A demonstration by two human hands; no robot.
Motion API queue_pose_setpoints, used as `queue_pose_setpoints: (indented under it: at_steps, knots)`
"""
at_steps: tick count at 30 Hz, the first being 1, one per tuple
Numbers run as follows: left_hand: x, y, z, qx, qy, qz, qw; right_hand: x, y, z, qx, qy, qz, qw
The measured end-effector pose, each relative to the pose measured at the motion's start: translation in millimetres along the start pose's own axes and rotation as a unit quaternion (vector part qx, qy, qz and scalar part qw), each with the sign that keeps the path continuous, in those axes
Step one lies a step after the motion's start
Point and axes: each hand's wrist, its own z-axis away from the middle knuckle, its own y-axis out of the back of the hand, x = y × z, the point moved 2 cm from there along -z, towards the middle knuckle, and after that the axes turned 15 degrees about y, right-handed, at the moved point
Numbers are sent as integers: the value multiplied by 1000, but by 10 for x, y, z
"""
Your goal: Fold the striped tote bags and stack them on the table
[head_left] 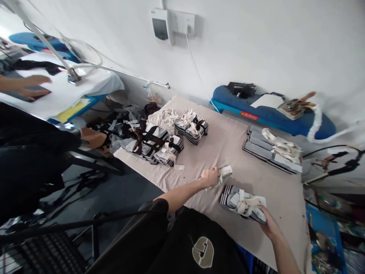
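My left hand (pixel 210 177) is closed round a small grey and white bundle (pixel 226 171) with cream ties, over the middle of the cloth-covered table (pixel 225 137). At the near right, my right hand (pixel 269 222) grips the right end of a grey and striped bundle (pixel 238 199). A cream tie lies across that bundle's top. Part of the right hand is hidden by the bundle.
Several tied bundles (pixel 148 142) and cream straps (pixel 164 120) occupy the table's left side. A grey stack (pixel 259 144) lies back right, before a blue ironing board (pixel 234 102) bearing an iron (pixel 295 108). Another person's hands (pixel 31 85) are at far left.
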Motion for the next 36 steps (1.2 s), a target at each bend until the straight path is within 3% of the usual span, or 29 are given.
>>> queue_pose_setpoints:
  at_steps: [6, 10, 15, 20, 23, 27, 31, 36]
  knots:
    - [-1, 74, 72, 5, -10, -2, 1000, 174, -466, 240, -41, -4, -52, 998]
    - [-166, 228, 230, 13, -10, -14, 1000, 216, -766, 402, -97, 3, -50, 994]
    - [-770, 512, 470, 52, 30, -26, 998, 214, -1147, 539, -183, 37, -49, 981]
    - [-1445, 543, 494, 94, 120, -38, 988, 225, -1468, 530, -176, 43, -37, 983]
    - [-1642, 450, 480, 89, 144, -34, 985, 222, -1489, 513, -161, 49, -21, 985]
    - [-1686, 395, 530, 99, 120, -23, 988, 257, -1388, 507, -147, 26, -3, 989]
    - [-1741, 440, 619, 99, 86, -10, 991, 311, -1294, 483, -117, 10, 15, 993]
    - [-1931, 531, 734, 98, 45, -6, 994, 293, -1250, 437, -80, 43, 63, 994]
